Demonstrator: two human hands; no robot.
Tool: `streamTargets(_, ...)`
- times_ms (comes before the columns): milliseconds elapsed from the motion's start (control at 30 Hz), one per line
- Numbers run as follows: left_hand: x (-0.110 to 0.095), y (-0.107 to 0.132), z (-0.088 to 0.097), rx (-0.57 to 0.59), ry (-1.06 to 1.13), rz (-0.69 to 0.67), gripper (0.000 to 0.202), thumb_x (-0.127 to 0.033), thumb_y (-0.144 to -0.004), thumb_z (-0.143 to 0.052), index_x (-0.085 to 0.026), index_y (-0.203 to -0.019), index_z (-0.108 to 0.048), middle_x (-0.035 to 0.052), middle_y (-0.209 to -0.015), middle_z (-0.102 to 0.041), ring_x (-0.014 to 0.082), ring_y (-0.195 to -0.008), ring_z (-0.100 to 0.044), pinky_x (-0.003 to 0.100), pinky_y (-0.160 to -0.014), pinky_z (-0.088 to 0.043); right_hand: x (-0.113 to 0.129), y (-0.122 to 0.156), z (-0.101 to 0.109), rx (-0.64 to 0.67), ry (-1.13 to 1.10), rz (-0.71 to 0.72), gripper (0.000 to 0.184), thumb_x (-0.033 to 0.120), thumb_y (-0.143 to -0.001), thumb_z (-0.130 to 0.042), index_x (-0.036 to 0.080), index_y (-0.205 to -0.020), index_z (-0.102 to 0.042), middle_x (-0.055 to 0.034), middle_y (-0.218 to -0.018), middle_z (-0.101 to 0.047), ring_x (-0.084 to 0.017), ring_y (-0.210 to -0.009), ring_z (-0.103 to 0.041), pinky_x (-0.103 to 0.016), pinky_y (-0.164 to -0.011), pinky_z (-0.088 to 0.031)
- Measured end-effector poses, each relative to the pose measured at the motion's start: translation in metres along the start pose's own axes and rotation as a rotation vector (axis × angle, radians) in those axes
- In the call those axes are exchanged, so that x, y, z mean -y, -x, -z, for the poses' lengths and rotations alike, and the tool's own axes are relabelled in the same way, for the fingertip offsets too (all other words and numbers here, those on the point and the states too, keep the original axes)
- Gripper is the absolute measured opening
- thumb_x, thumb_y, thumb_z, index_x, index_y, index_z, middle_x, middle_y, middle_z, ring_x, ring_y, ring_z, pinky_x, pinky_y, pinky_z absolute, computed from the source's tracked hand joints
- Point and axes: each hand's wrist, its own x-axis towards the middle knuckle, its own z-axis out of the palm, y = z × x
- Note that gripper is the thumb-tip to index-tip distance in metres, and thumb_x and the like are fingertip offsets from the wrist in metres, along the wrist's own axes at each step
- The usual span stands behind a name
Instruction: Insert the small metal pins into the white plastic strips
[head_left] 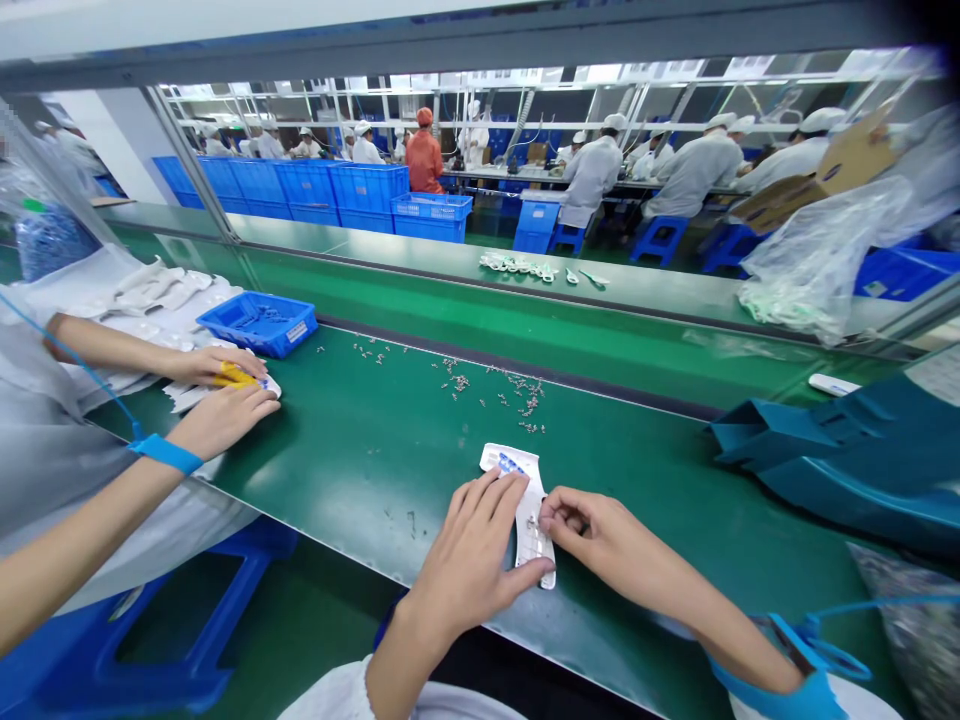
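Fingers spread, the left hand [480, 545] lies across a curved white plastic piece [528, 545] on a glossy green worktable [360, 430]. The right hand's [600, 530] fingertips press together at its edge, any contents indiscernible.

This is a factory. Many people [694, 165] in white coats [596, 168] and caps [615, 122] sit in long rows at work. One person [424, 155] wears orange. Big blue bins [304, 188] stand in a line, near some blue stools [661, 234]. The long green table [337, 440] has lots of tiny bits [460, 382] and a pile of white parts [161, 290].
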Motion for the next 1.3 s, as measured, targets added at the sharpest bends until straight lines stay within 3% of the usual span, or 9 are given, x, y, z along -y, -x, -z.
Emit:
streamTargets(467,0.001,-0.001,-0.001,0.023,0.021,0.013,0.082,-0.044,-0.084,-0.07,-0.025,-0.149,-0.023,0.0111,-0.15,-0.043,0.0312,-0.143,-0.033,0.052,-0.113,-0.035,-0.01,-0.005,-0.009,-0.06,-0.048,-0.009,0.009,0.032,-0.09,-0.052,0.023,-0.088,-0.049,0.0038,-0.074,-0.055,-0.013,-0.061,-0.047,-0.026,-0.058,-0.038)
streamTargets(600,0.003,-0.001,-0.001,0.011,0.033,0.026,0.084,-0.043,-0.085,-0.07,-0.025,-0.15,-0.021,0.0106,-0.152,-0.041,0.0307,-0.144,-0.032,0.051,-0.114,-0.033,-0.016,-0.007,-0.009,-0.046,-0.152,-0.035,0.02,0.039,-0.088,-0.056,0.023,-0.091,-0.045,0.0037,-0.074,-0.056,-0.013,-0.059,-0.051,-0.025,-0.051,-0.039)
streamTargets(700,0.005,0.001,-0.002,0.007,0.071,0.041,0.086,-0.042,-0.084,-0.071,-0.026,-0.151,-0.019,0.0097,-0.154,-0.039,0.0302,-0.144,-0.032,0.05,-0.115,-0.033,-0.017,-0.006,-0.007,-0.054,-0.326,-0.101,0.039,0.054,-0.085,-0.059,0.023,-0.105,-0.045,-0.0001,-0.08,-0.06,-0.017,-0.068,-0.059,-0.026,-0.049,-0.045)
streamTargets(800,0.007,0.003,0.0,0.011,0.137,0.07,0.088,-0.04,-0.082,-0.072,-0.028,-0.152,-0.02,0.0088,-0.155,-0.037,0.0312,-0.144,-0.032,0.051,-0.115,-0.033,-0.013,-0.003,-0.004,-0.136,-0.518,-0.18,0.064,0.063,-0.078,-0.063,0.02,-0.12,-0.042,-0.0077,-0.095,-0.066,-0.022,-0.087,-0.065,-0.032,-0.065,-0.055)
streamTargets(900,0.005,0.003,0.003,0.017,0.243,0.126,0.087,-0.038,-0.082,-0.072,-0.029,-0.152,-0.022,0.0087,-0.156,-0.034,0.0322,-0.144,-0.03,0.053,-0.116,-0.031,-0.005,-0.001,-0.005,-0.178,-0.633,-0.222,0.077,0.068,-0.075,-0.065,0.018,-0.128,-0.04,-0.0148,-0.111,-0.067,-0.026,-0.098,-0.066,-0.037,-0.079,-0.056)
streamTargets(1033,0.002,-0.006,0.006,-0.041,0.451,0.235,0.092,-0.036,-0.08,-0.074,-0.03,-0.153,-0.019,0.0094,-0.158,-0.03,0.0312,-0.144,-0.032,0.05,-0.116,-0.032,0.006,0.003,-0.006,-0.135,-0.747,-0.184,0.078,0.068,-0.081,-0.061,0.018,-0.136,-0.038,-0.0167,-0.116,-0.069,-0.028,-0.107,-0.065,-0.041,-0.089,-0.054)
streamTargets(1167,0.003,-0.019,-0.001,-0.153,0.52,0.17,0.082,-0.024,-0.086,-0.064,-0.03,-0.153,-0.019,0.0082,-0.158,-0.03,0.0274,-0.145,-0.031,0.047,-0.118,-0.028,0.014,0.005,-0.004,-0.049,-0.806,-0.116,0.075,0.066,-0.089,-0.051,0.02,-0.146,-0.033,-0.0156,-0.121,-0.069,-0.027,-0.115,-0.063,-0.042,-0.096,-0.05)
streamTargets(1300,0.009,-0.028,-0.005,-0.232,0.565,0.188,0.074,-0.013,-0.086,-0.055,-0.03,-0.151,-0.024,0.0075,-0.157,-0.031,0.0259,-0.144,-0.032,0.047,-0.118,-0.028,0.006,0.001,0.009,-0.075,-0.782,-0.099,0.075,0.063,-0.092,-0.048,0.02,-0.15,-0.028,-0.0158,-0.121,-0.069,-0.028,-0.115,-0.063,-0.044,-0.098,-0.048)
